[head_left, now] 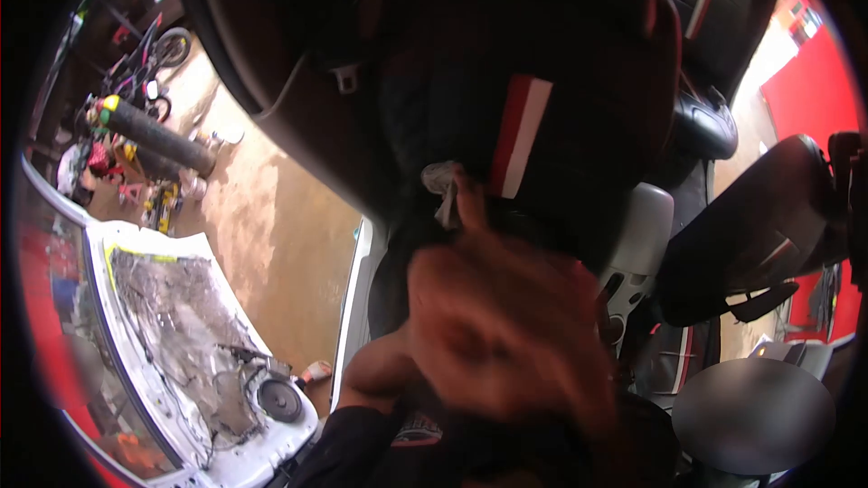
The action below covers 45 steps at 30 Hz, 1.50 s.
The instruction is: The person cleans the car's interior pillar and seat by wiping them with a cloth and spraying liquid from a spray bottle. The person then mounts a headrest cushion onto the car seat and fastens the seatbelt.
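Blurred by motion, my left hand (452,321) is low in the middle of the view, in front of my body; its fingers cannot be made out. My right hand (484,226) reaches up past it, and the two overlap. Its fingers close on a crumpled whitish cloth (439,178), whose lower end hangs beside an outstretched finger. The cloth is against a dark car seat (452,117), just left of the seat's red and white stripe (520,136).
A seat belt buckle (345,79) shows at upper left. The stripped white car door (181,334) with a speaker (279,400) stands open at left. Outside are a gas cylinder (158,133) and a motorcycle (154,68). A grey console (640,226) and another seat (750,235) are at right.
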Available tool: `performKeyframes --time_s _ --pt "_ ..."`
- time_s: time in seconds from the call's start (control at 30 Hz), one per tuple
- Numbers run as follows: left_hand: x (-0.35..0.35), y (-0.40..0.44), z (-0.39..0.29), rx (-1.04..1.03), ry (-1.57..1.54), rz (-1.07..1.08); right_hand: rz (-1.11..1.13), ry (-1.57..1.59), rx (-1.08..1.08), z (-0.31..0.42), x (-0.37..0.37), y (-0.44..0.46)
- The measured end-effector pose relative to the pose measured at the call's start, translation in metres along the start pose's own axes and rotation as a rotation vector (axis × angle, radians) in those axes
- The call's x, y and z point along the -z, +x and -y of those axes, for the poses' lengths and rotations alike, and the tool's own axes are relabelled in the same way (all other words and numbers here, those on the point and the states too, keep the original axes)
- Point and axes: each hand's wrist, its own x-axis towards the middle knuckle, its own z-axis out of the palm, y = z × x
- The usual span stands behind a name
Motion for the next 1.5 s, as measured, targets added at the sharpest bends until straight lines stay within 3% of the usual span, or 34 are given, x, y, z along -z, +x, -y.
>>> performKeyframes --time_s 0.07,0.1,0.13,0.2,0.3,0.4,0.43,0.8,0.93,1.13,1.3,1.5 --pt "0.042 -0.011 0.016 0.120 0.191 0.050 0.061 0.065 -0.038 0.013 -0.005 0.004" --pt "0.063 -0.032 0.026 0.323 0.252 -0.096 0.177 0.231 -0.276 0.028 -0.002 0.012" --pt "0.083 -0.051 0.038 0.560 0.246 -0.286 0.183 0.234 -0.265 0.009 -0.003 0.010" --pt "0.143 -0.100 0.076 0.732 0.856 -0.343 0.121 0.061 -0.247 -0.007 -0.007 0.008" --pt "0.186 -0.153 0.099 0.976 0.669 -0.564 -0.008 0.132 -0.256 -0.023 -0.017 0.014" --pt "0.199 -0.183 0.118 0.652 1.025 -0.479 0.042 0.114 -0.251 0.016 -0.010 0.010" --pt "0.199 -0.183 0.113 0.751 0.933 -0.528 0.057 0.104 -0.267 0.018 -0.007 0.011" --pt "0.212 -0.183 0.107 0.748 0.655 -0.689 -0.008 0.093 -0.234 0.004 -0.018 0.012" --pt "0.213 -0.182 0.107 0.753 0.639 -0.728 0.002 0.038 -0.235 0.003 -0.017 0.012" --pt "0.209 -0.182 0.109 0.753 0.766 -0.584 0.021 0.056 -0.295 -0.005 -0.022 0.016" --pt "0.207 -0.180 0.108 0.767 0.733 -0.620 0.116 0.011 -0.400 -0.008 -0.018 0.018" --pt "0.205 -0.179 0.107 0.759 0.684 -0.655 0.090 0.039 -0.358 -0.007 -0.017 0.014"
